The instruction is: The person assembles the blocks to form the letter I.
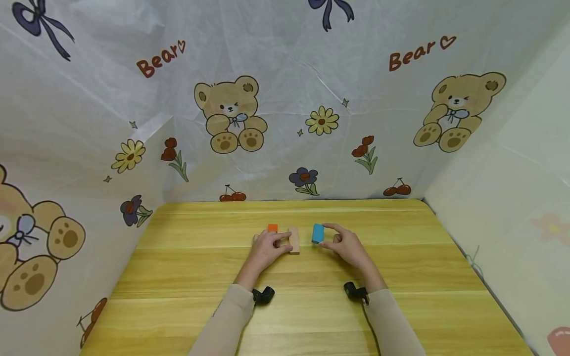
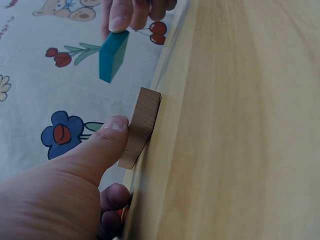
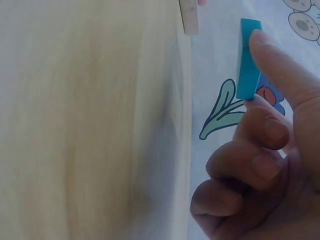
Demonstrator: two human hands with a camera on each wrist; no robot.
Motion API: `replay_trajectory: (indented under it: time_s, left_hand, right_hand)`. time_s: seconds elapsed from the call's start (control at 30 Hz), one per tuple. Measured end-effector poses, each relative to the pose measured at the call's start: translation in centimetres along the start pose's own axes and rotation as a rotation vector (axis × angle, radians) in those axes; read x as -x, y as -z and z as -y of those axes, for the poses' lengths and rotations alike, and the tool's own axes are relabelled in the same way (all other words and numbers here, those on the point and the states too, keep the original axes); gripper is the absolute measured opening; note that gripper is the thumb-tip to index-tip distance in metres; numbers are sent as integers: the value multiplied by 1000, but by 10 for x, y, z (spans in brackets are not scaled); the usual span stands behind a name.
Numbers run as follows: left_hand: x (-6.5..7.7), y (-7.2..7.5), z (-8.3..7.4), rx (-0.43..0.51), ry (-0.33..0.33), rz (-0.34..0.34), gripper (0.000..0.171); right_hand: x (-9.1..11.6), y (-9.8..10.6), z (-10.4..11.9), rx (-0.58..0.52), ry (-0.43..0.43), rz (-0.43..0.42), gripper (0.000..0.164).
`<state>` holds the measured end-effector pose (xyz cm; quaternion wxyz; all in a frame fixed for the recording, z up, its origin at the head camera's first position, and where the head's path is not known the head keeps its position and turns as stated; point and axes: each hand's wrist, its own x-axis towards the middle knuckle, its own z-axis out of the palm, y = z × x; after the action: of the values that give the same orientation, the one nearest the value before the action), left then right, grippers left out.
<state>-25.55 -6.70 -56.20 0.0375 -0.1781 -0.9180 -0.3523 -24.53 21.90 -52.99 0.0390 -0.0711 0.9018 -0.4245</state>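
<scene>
A plain wooden block (image 1: 294, 241) lies lengthwise on the table near its middle. My left hand (image 1: 265, 250) holds it from the left side, thumb and index finger at its edge; the left wrist view shows the thumb against the wooden block (image 2: 142, 117). Partly hidden behind the left fingers is an orange block (image 1: 272, 228). My right hand (image 1: 349, 247) pinches a blue block (image 1: 318, 233) between thumb and index finger, to the right of the wooden one. In the right wrist view the blue block (image 3: 248, 62) is raised off the table, the other fingers curled below it.
The wood-grain table (image 1: 311, 316) extends around both hands. A white cloth printed with bears and flowers (image 1: 276, 163) hangs along the back and left. A pale wall (image 1: 512, 188) stands at the right. Each wrist wears a small black camera (image 1: 263, 295).
</scene>
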Motion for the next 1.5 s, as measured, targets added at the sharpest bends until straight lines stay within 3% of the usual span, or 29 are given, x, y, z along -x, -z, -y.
replay_trajectory:
  time_s: [0.3, 1.5]
  left_hand:
    - [0, -2, 2, -2, -7, -5, 45]
    - [0, -2, 1, -9, 3, -7, 43]
  right_hand:
    - [6, 0, 9, -68, 19, 31, 64]
    - [19, 4, 36, -95, 58, 40, 62]
